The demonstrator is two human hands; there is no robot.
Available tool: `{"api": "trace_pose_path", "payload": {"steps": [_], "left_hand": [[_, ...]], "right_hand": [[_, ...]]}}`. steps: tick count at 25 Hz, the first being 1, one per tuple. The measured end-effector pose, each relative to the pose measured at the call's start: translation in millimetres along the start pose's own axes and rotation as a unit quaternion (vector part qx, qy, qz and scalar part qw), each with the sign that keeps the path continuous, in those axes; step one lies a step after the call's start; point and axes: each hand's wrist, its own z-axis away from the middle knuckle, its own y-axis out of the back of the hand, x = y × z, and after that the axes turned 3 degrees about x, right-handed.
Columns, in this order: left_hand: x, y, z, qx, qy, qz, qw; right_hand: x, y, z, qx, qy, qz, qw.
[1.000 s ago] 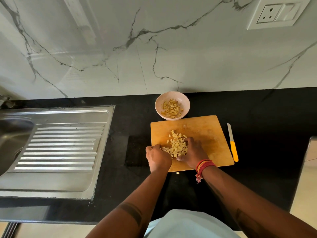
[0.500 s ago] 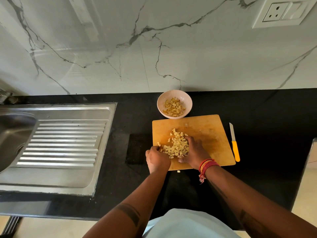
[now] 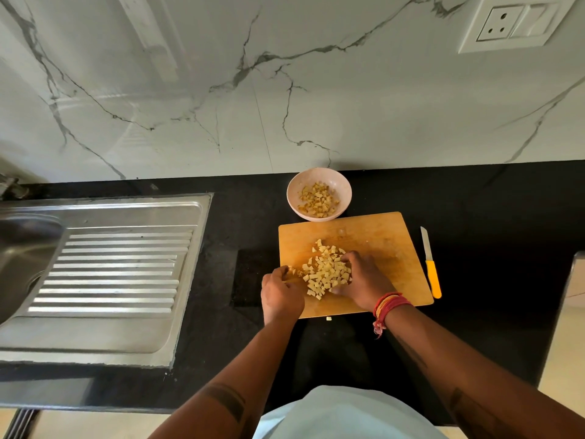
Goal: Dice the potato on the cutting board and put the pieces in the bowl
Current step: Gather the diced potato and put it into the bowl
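Two hands: both down on the cutting board point(image 3: 376, 236), flanking the heap of diced potato point(image 3: 326, 270).
Left hand point(image 3: 281, 293): at the 9 o'clock side of the heap, fingers curled in toward it; whether it pinches any cubes I cannot tell, the knuckles hide the fingertips.
Right hand point(image 3: 361, 282): at the 3 o'clock side, fingers bent and cupped against the pile, touching the cubes; red and orange wrist threads point(image 3: 387, 307) sit just behind it.
Potato: cut into small cubes, heaped on the near-left part of the board; none left whole that I can see.
Bowl point(image 3: 292, 193): at 12 o'clock from the heap, its rim touching or overlapping the board's far edge, already holding a share of cubes.
Knife point(image 3: 430, 264): laid on the black counter point(image 3: 490, 232) at 3 o'clock, just beside the board, untouched.
Stray piece point(image 3: 329, 318): one cube off the board at 6 o'clock, on the counter.
Step, as I judge it: gathering the heap for a lift to the bowl.
Risk: cubes may slip out between cupped hands on the way, since the pile is loose and big.
Risk: more may be pushed over the near edge, as the heap lies close to it.
Risk: that fallen cube may be forgotten.
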Motion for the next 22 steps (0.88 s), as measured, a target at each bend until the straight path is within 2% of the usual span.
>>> {"api": "trace_pose_path", "payload": {"steps": [3,5,8,11,16,20,22], "left_hand": [[4,0,-8,-0.017,0.004,-0.015,1.000],[10,-4,-13,-0.030,0.000,-0.045,0.999],[21,-6,-12,-0.055,0.022,-0.035,0.998],[22,-8,-16,-0.074,0.043,0.004,0.996],[25,-16,-20,-0.084,0.029,0.086,0.992],[18,-12,-17,-0.014,-0.015,-0.007,1.000],[10,-10,-17,-0.013,-0.018,-0.033,0.999]], "right_hand": [[-21,-16,15,-0.037,0.185,0.127,0.974],[-33,-28,15,-0.045,0.221,0.169,0.959],[-33,-29,5,-0.033,0.195,0.159,0.967],[-20,-25,-2,0.021,0.168,0.117,0.979],[-1,-7,-7,0.112,0.081,-0.034,0.990],[15,6,-14,0.100,-0.020,-0.033,0.994],[16,9,-16,0.076,-0.081,-0.039,0.993]]}}
